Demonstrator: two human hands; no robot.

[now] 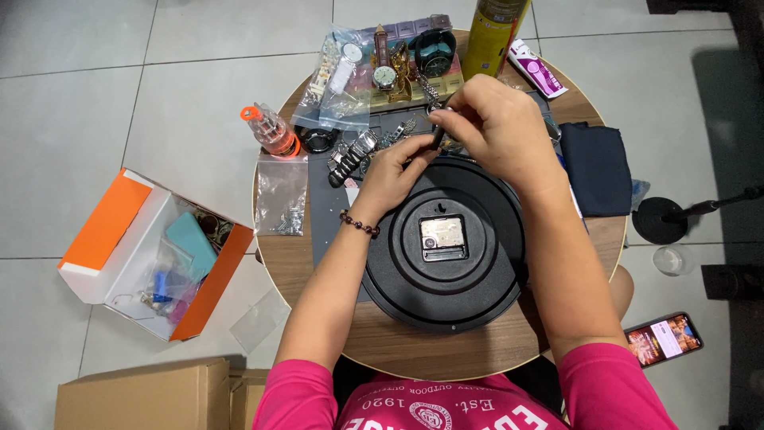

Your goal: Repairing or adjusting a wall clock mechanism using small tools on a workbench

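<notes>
The black wall clock [450, 263] lay face-down at frame centre on the desk [414, 350]. Above it, both hands, left [394, 175] and right [497, 127], pinched a slim dark tool [438, 137], apparently being readied; applying it next demands steady alignment.

A black round clock [450, 243] lies back-up on the brown wood-grain table [414, 350]. An orange-and-white box [119, 239] sits on the pale grey tiled floor [79, 95]. The sleeves [613, 386] are pink; a folded cloth [597, 167] is dark navy.

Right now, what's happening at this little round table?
A person sits at a round wooden table with a black wall clock lying face down, its movement showing. Both hands are just above it: the right hand and left hand pinch a small dark slender thing. Watches lie behind.
</notes>
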